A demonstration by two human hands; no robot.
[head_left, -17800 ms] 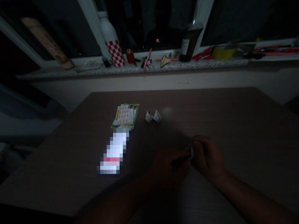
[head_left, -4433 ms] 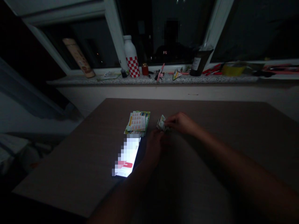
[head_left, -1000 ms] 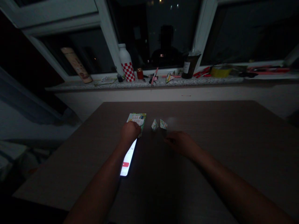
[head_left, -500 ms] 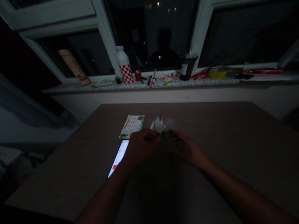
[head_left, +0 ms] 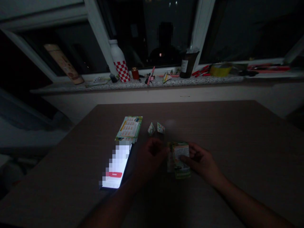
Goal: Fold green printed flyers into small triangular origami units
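Observation:
Two printed paper cards (head_left: 182, 163), overlapping and upright, are held over the table between my hands. My right hand (head_left: 203, 161) pinches the right edge, its thumb lying across the front. My left hand (head_left: 152, 158) is closed with thumb and fingertips at the left edge of the rear card; the grip is dark and blurred. Just beyond my hands stand two small folded paper pieces, one on the left (head_left: 151, 129) and one on the right (head_left: 161, 128). A pile of printed calendar cards (head_left: 129, 128) lies to the left.
A lit phone (head_left: 118, 167) lies beside my left forearm on the brown table (head_left: 213, 123). Along the windowsill (head_left: 147, 84) stand a checkered bottle (head_left: 122, 68), a tall tan cylinder (head_left: 65, 65), a dark container (head_left: 186, 66), a yellow roll (head_left: 220, 70) and several small items.
My hands have come back from the folded paper piece, and they now hold printed cards. Two folded pieces now stand apart on the table. The view has shifted slightly.

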